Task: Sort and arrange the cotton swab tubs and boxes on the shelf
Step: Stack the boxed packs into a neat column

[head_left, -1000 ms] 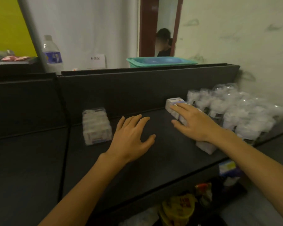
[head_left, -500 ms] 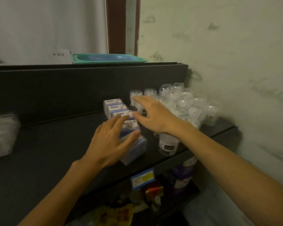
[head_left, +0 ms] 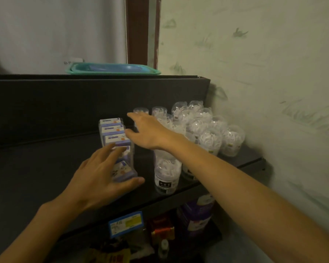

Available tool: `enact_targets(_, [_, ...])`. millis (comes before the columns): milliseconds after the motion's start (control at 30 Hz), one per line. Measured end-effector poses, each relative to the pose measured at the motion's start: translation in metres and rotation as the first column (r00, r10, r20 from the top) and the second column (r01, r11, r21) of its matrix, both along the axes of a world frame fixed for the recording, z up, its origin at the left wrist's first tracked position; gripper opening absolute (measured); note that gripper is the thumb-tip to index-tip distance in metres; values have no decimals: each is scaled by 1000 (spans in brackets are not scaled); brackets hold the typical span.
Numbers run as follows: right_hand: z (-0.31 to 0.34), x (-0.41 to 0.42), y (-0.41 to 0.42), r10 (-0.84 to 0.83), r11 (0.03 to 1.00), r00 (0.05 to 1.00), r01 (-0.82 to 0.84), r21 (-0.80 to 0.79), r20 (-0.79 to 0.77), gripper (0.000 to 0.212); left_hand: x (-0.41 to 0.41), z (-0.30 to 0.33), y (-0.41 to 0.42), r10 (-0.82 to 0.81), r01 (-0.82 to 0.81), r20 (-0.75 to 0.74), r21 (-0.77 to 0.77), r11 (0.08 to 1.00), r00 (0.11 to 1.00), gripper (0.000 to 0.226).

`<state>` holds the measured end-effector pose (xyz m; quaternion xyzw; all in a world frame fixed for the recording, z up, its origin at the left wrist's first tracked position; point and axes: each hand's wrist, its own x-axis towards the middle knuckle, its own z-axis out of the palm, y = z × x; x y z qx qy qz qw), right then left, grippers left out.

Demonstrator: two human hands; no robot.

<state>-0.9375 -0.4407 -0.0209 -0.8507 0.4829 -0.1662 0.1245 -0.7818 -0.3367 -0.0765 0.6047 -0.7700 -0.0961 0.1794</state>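
While the boxes (head_left: 115,141) stand in a single file running front to back on the shelf (head_left: 36,168), with the tubs (head_left: 201,130) clustered to their right against the wall, we judge the sorting by kind largely done and only the squaring of rows left. One tub (head_left: 166,175) stands forward at the shelf edge, apart from its group. Our left hand (head_left: 101,177) lies over the front boxes, fingers spread, thumb beside the nearest. Our right hand (head_left: 148,131) hovers between boxes and tubs, fingers spread, gripping nothing.
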Motion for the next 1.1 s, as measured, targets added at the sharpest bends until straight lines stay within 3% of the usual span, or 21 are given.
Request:
enact_targets(133, [2, 9, -5, 25, 994, 1000, -27, 105, 14, 51, 3, -2, -5, 2, -10, 112, 72, 997, 994, 126])
enact_targets(300, [-5, 23, -18, 23, 981, 1000, -25, 193, 13, 47, 8, 2, -12, 18, -37, 168, 112, 993, 986, 96])
enact_targets(467, [-15, 36, -34, -10, 967, 1000, 2, 257, 28, 37, 16, -1, -19, 0, -23, 136, 171, 985, 991, 93])
enact_targets(600, [-18, 46, -42, -47, 955, 999, 37, 295, 27, 44, 18, -1, -20, -35, 6, 149, 191, 981, 988, 91])
enact_targets(733, [-27, 60, -49, -100, 929, 993, 115, 352, -60, 66, 19, -1, -23, -45, 13, 161, 196, 981, 986, 90])
enact_targets(867, [-27, 68, -52, -128, 909, 980, 179, 377, -155, 65, 21, 0, -27, -45, 6, 182, 206, 979, 982, 93])
enact_targets(1000, [-28, 74, -62, -145, 904, 985, 172, 391, -99, 64, 24, 3, -30, -54, 9, 173, 251, 968, 983, 97])
enact_targets(1100, [-32, 76, -68, -147, 899, 985, 171, 403, -91, 62, 28, 9, -30, -56, 30, 85, 274, 961, 995, 103])
